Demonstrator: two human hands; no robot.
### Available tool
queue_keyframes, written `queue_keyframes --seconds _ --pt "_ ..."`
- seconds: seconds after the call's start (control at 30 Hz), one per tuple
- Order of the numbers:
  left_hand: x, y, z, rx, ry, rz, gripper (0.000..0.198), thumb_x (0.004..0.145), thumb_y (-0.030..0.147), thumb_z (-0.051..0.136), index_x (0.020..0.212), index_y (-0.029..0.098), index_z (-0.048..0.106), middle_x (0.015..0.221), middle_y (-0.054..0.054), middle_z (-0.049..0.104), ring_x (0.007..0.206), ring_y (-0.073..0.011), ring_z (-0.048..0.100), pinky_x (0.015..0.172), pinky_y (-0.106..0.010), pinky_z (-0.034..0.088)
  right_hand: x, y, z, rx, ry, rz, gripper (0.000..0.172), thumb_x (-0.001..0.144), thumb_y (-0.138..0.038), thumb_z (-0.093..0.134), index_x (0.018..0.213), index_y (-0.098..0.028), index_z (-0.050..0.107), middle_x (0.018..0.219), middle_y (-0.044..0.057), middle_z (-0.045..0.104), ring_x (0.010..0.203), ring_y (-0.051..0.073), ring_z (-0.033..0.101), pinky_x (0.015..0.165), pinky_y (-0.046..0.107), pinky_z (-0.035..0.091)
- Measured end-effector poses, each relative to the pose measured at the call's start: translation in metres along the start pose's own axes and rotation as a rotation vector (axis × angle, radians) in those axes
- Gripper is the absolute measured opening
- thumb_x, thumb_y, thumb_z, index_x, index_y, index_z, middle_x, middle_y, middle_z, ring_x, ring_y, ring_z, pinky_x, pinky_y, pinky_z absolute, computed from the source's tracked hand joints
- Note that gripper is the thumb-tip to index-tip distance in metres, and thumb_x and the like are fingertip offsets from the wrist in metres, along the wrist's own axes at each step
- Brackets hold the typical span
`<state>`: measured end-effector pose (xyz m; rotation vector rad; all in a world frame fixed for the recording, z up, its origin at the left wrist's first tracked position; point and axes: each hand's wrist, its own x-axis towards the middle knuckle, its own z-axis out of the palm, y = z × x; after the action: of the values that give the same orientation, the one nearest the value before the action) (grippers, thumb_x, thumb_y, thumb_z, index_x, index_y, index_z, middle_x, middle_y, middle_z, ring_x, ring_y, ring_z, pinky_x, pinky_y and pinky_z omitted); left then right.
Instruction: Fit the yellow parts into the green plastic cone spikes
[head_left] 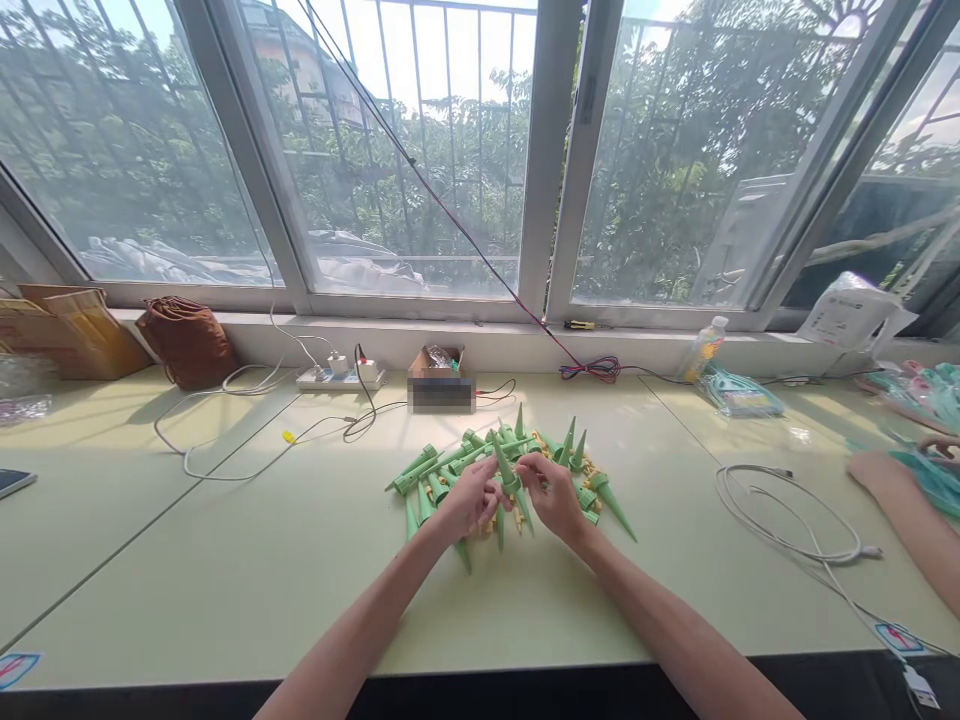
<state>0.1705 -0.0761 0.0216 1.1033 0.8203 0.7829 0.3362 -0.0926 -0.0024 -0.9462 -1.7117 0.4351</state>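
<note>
Wide windows with trees beyond are seen behind a pale green table (225, 560), which runs along the sill. A pile of green spikes (450, 462) is spread at the middle of the table, mixed with small yellow parts (592, 468). Just above the near edge of this pile, one green spike (511, 478) is held nearly upright, point up, between both hands. It is pinched by the curled fingers of the left hand (469, 502) on its lower part, and it is gripped by the fingertips of the right hand (556, 497) from the other side, so both hands are closed on it. Behind the pile, a small open carton (436, 362) is set near the sill, with a power strip (341, 378) to its left and a bundle of red and black wires (592, 370) to its right. A brown pouch (187, 342) is placed further left. A white cable (787, 515) is looped on the table to the right, well apart from the pile. At the right edge, a co-worker's forearm (904, 505) is rested on the table beside teal items (934, 480).
</note>
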Motion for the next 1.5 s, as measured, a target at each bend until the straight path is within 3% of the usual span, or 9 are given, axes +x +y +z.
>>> queue_keyframes --seconds 0.3,0.43,0.57,0.77,0.93,1.03,1.17,1.37,1.5 --pt "0.002 -0.002 -0.006 -0.003 -0.047 0.05 0.052 0.08 0.066 0.059 0.096 0.016 0.057 0.056 -0.001 0.063 0.029 -0.0048 0.035 0.031 -0.019 0.017 0.001 0.001 0.0 0.049 -0.001 0.0 0.017 0.097 -0.033 0.049 0.087 -0.02 0.053 0.065 -0.002 0.051 0.054 0.011 0.042 0.053 0.022 0.04" --pt "0.001 -0.002 -0.01 0.035 -0.067 0.084 0.05 0.079 0.063 0.062 0.096 0.017 0.054 0.065 -0.002 0.065 0.032 -0.0036 0.036 0.034 -0.018 0.022 0.001 0.001 -0.001 0.049 0.001 0.017 0.019 0.097 -0.034 0.048 0.085 -0.02 0.052 0.064 -0.002 0.05 0.053 0.011 0.041 0.052 0.022 0.04" --pt "-0.002 0.0 -0.007 0.162 -0.008 0.165 0.044 0.079 0.053 0.069 0.103 0.019 0.054 0.06 0.005 0.058 0.034 -0.0046 0.042 0.037 -0.018 0.03 0.002 0.0 -0.002 0.049 0.017 0.05 0.021 0.096 -0.037 0.048 0.086 -0.02 0.053 0.063 -0.003 0.049 0.053 0.011 0.042 0.052 0.023 0.039" --pt "-0.008 0.004 0.0 0.391 0.138 0.361 0.048 0.072 0.042 0.076 0.109 0.022 0.053 0.104 -0.004 0.06 0.046 -0.0055 0.056 0.042 -0.02 0.042 0.003 0.001 -0.002 0.065 0.03 0.079 0.022 0.096 -0.039 0.047 0.085 -0.02 0.052 0.062 -0.004 0.045 0.05 0.011 0.038 0.049 0.023 0.037" --pt "-0.011 0.005 0.005 0.445 0.176 0.458 0.051 0.074 0.041 0.075 0.114 0.023 0.049 0.118 -0.008 0.059 0.049 -0.0072 0.058 0.045 -0.022 0.048 0.003 -0.002 -0.002 0.068 0.055 0.074 0.021 0.097 -0.037 0.046 0.084 -0.02 0.051 0.062 -0.003 0.044 0.051 0.011 0.038 0.049 0.022 0.037" --pt "-0.01 0.006 0.008 0.366 0.154 0.415 0.048 0.078 0.047 0.07 0.114 0.023 0.048 0.11 -0.008 0.062 0.05 -0.0098 0.06 0.041 -0.022 0.046 0.002 -0.003 -0.001 0.066 0.076 0.085 0.022 0.097 -0.038 0.046 0.085 -0.02 0.051 0.063 -0.003 0.047 0.052 0.011 0.04 0.05 0.022 0.039" --pt "-0.006 0.006 0.009 0.222 0.11 0.319 0.045 0.084 0.056 0.06 0.108 0.02 0.049 0.07 0.001 0.062 0.043 -0.0107 0.055 0.04 -0.021 0.044 0.0 -0.002 0.001 0.055 0.092 0.095 0.024 0.097 -0.04 0.046 0.084 -0.02 0.052 0.062 -0.003 0.048 0.051 0.012 0.041 0.051 0.023 0.04" --pt "-0.001 0.003 0.003 -0.036 0.019 0.034 0.052 0.086 0.066 0.049 0.107 0.019 0.05 0.04 0.007 0.05 0.026 -0.0098 0.038 0.028 -0.018 0.028 0.001 -0.004 0.0 0.04 0.112 0.074 0.023 0.097 -0.038 0.046 0.084 -0.02 0.052 0.065 -0.001 0.052 0.055 0.012 0.047 0.055 0.023 0.044" --pt "0.0 0.0 -0.002 -0.102 -0.058 -0.115 0.041 0.088 0.057 0.05 0.079 0.017 0.055 0.035 0.006 0.046 0.022 -0.0067 0.03 0.025 -0.017 0.019 0.0 -0.006 -0.001 0.025 0.082 0.049 0.022 0.098 -0.037 0.046 0.085 -0.021 0.053 0.065 -0.001 0.053 0.056 0.013 0.049 0.057 0.024 0.045"
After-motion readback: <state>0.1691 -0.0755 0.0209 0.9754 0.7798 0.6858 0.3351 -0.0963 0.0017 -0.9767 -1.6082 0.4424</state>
